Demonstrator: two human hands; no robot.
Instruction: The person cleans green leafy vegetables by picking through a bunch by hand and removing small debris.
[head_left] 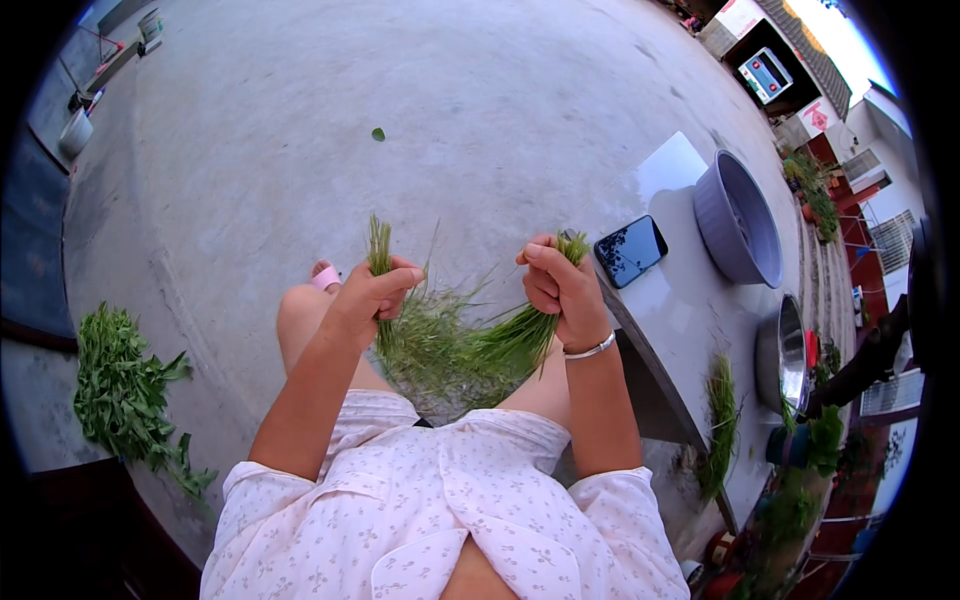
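Note:
My left hand (378,291) is closed around a small upright bunch of thin green stalks (379,246), whose cut-looking ends stick up above the fist. In my right hand (556,280) is a larger bunch of long green stalks (515,338), its tops poking out over the thumb and its leafy length trailing down to the left. The two fists are apart, at about the same height. Below and between them, a loose heap of thin grassy greens (430,345) lies on the ground between my legs.
On my right stands a low table (680,300) with a phone (631,251), a purple-grey basin (738,220), a steel bowl (783,352) and another bunch of greens (719,425). Broad-leaved greens (125,385) lie on the ground at left. A single leaf (378,134) is ahead.

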